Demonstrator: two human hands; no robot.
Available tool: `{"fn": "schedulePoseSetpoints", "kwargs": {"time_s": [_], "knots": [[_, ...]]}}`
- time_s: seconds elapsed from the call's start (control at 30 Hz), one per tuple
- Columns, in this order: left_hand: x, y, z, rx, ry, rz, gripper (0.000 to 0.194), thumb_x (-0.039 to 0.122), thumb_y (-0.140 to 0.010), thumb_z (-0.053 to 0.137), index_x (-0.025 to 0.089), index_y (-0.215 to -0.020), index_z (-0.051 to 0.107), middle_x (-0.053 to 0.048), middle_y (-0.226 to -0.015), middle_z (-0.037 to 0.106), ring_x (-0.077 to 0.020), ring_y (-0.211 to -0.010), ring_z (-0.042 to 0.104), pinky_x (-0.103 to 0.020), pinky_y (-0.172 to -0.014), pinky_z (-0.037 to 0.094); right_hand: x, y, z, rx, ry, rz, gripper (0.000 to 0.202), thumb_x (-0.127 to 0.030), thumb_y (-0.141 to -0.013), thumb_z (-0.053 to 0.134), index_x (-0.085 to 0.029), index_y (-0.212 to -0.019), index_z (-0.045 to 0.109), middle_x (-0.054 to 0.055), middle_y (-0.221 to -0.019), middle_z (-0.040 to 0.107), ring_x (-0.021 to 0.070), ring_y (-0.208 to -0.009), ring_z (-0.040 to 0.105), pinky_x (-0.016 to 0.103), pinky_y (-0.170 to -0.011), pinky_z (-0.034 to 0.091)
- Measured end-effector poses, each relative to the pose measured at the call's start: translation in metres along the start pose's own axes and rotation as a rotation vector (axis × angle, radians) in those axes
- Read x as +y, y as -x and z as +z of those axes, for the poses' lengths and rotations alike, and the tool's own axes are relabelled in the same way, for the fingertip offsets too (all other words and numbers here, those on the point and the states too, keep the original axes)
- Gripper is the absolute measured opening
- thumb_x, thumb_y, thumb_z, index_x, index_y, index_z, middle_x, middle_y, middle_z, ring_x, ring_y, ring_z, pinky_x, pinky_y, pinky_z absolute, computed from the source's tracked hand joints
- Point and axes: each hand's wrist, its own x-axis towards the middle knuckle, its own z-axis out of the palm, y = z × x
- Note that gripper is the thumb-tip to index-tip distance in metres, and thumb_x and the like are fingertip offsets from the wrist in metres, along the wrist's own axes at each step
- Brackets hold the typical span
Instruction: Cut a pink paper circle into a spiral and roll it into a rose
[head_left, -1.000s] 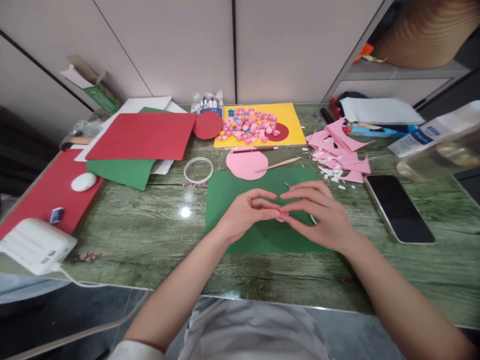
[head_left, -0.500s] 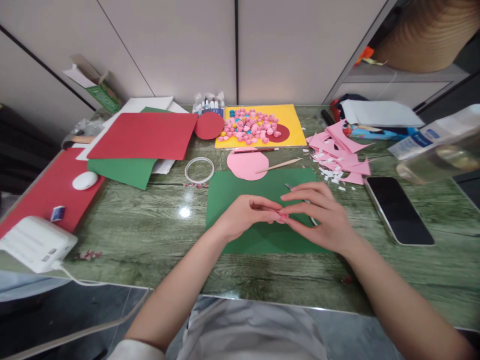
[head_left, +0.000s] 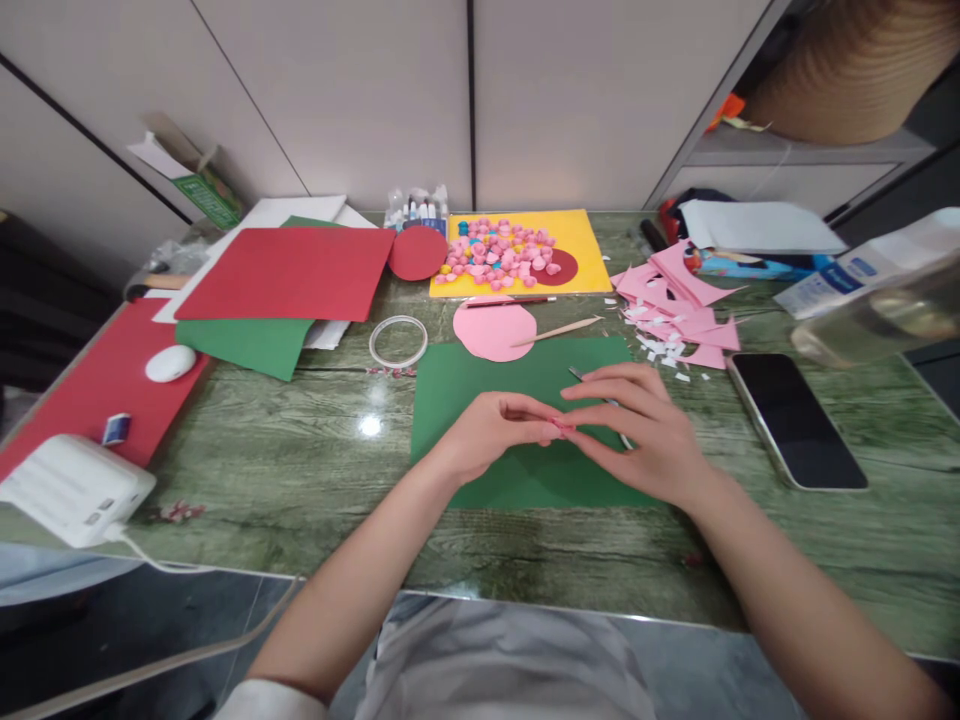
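Between the fingertips of my left hand (head_left: 499, 425) and my right hand (head_left: 645, 425) is a small rolled piece of pink paper (head_left: 558, 425). Both hands pinch it, the left by thumb and forefinger, while the right hand's other fingers stretch out above. Beneath them lies a green sheet of paper (head_left: 480, 375). Scissors (head_left: 625, 436) rest on it, mostly covered by my right hand. Just beyond are a pink paper disc (head_left: 491, 332), a dark pencil (head_left: 517, 301) and a pointed wooden stick (head_left: 562, 329). Several small pink paper rolls (head_left: 510, 255) are heaped on a yellow sheet (head_left: 589, 235).
A roll of tape (head_left: 373, 345) lies left of the green sheet. Red sheets (head_left: 289, 270) are stacked at the back left, near a white charger (head_left: 79, 490) with a cable. Pink scraps (head_left: 686, 305), a phone (head_left: 799, 420) and a clear bottle (head_left: 862, 325) sit at right.
The pink paper between my fingertips has turned slightly and shows less of itself. Both hands stay in nearly the same place.
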Motion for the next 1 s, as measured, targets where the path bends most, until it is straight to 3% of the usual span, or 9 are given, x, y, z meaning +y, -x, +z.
{"fn": "schedulePoseSetpoints", "kwargs": {"time_s": [0.13,0.33,0.5,0.6,0.8,1.0], "knots": [[0.0,0.0,0.003,0.078,-0.009,0.08,0.02,0.023,-0.064,0.075,0.014,-0.082,0.072,-0.004,-0.081,0.072,-0.012,-0.072,0.062,-0.028,-0.077,0.046,0.0,0.0,0.001,-0.007,-0.024,0.055,0.018,-0.018,-0.078,0.068,-0.027,-0.094,0.065,0.005,-0.104,0.068,0.0243,-0.101,0.056,0.045,-0.087,0.046],[0.0,0.0,0.005,0.103,-0.002,0.156,0.02,0.026,-0.067,0.075,0.015,-0.083,0.071,-0.006,-0.089,0.074,-0.0168,-0.086,0.066,-0.031,-0.084,0.048,-0.003,-0.001,0.002,0.001,-0.136,0.183,0.019,-0.022,-0.08,0.067,-0.027,-0.098,0.064,0.006,-0.105,0.066,0.0246,-0.101,0.056,0.045,-0.088,0.047],[0.003,0.005,0.012,0.206,-0.093,0.287,0.014,0.025,-0.07,0.072,0.018,-0.081,0.072,-0.004,-0.089,0.073,-0.0176,-0.088,0.066,-0.031,-0.086,0.048,-0.007,0.002,0.008,0.083,-0.397,0.467,0.021,-0.029,-0.086,0.06,-0.027,-0.107,0.06,0.005,-0.102,0.067,0.0221,-0.096,0.062,0.039,-0.083,0.051],[0.004,0.007,0.014,0.251,-0.222,0.384,0.01,0.025,-0.071,0.071,0.021,-0.08,0.074,-0.003,-0.085,0.072,-0.016,-0.081,0.064,-0.028,-0.079,0.049,-0.009,0.0,0.007,0.094,-0.586,0.56,0.02,-0.028,-0.088,0.056,-0.027,-0.108,0.06,0.004,-0.097,0.068,0.019,-0.089,0.066,0.034,-0.079,0.054],[0.001,0.007,0.013,0.227,-0.319,0.527,0.009,0.022,-0.07,0.073,0.026,-0.078,0.075,-0.001,-0.077,0.07,-0.0128,-0.074,0.06,-0.025,-0.071,0.047,-0.013,-0.004,-0.004,0.108,-0.633,0.531,0.017,-0.026,-0.08,0.067,-0.026,-0.097,0.065,0.001,-0.085,0.069,0.0161,-0.079,0.066,0.029,-0.074,0.055],[0.001,0.008,0.014,0.208,-0.313,0.536,0.01,0.024,-0.069,0.075,0.029,-0.078,0.076,-0.001,-0.079,0.07,-0.013,-0.074,0.061,-0.025,-0.071,0.048,-0.012,-0.002,-0.005,0.092,-0.619,0.448,0.008,-0.025,-0.082,0.065,-0.026,-0.089,0.067,0.002,-0.086,0.071,0.0182,-0.082,0.067,0.032,-0.074,0.055]]}}
